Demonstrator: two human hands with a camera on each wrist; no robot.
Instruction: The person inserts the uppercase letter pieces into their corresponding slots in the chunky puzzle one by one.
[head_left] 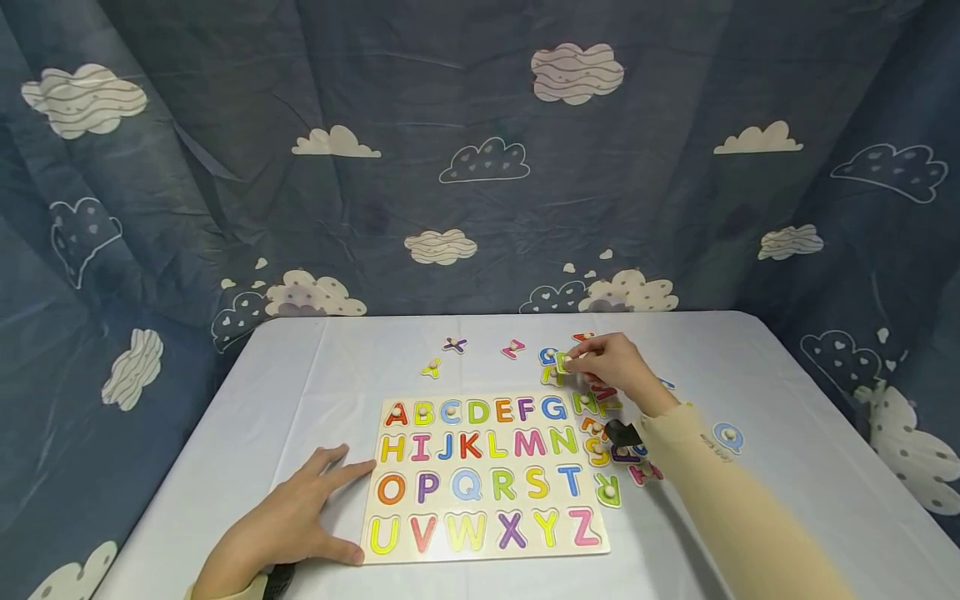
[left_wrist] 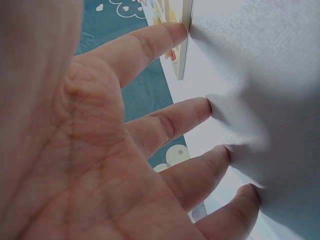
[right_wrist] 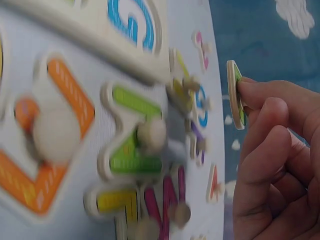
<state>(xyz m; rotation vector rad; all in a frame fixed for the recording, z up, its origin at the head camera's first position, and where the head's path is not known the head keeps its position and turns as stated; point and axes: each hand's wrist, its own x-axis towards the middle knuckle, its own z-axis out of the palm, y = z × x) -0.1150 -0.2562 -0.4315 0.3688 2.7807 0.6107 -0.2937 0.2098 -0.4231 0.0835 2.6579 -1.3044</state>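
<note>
The letter puzzle board (head_left: 487, 497) lies flat on the white table, with knobbed pieces sitting in its A, B and C places. My left hand (head_left: 288, 521) is spread at the board's left side, index fingertip at the edge and thumb at the near corner. In the left wrist view its other fingertips (left_wrist: 202, 107) rest on the cloth. Beyond the board's far right corner, my right hand (head_left: 611, 365) pinches a green letter piece (head_left: 562, 362) between thumb and fingers. In the right wrist view that letter piece (right_wrist: 235, 95) is raised and seen nearly edge-on.
Loose knobbed letters crowd the board's right side, among them a green R (head_left: 608, 490) and a yellow S (head_left: 597, 452). A blue Q (head_left: 727, 437) lies farther right. Behind the board are a purple X (head_left: 454, 345), a yellow Y (head_left: 431, 368) and a pink Z (head_left: 513, 348).
</note>
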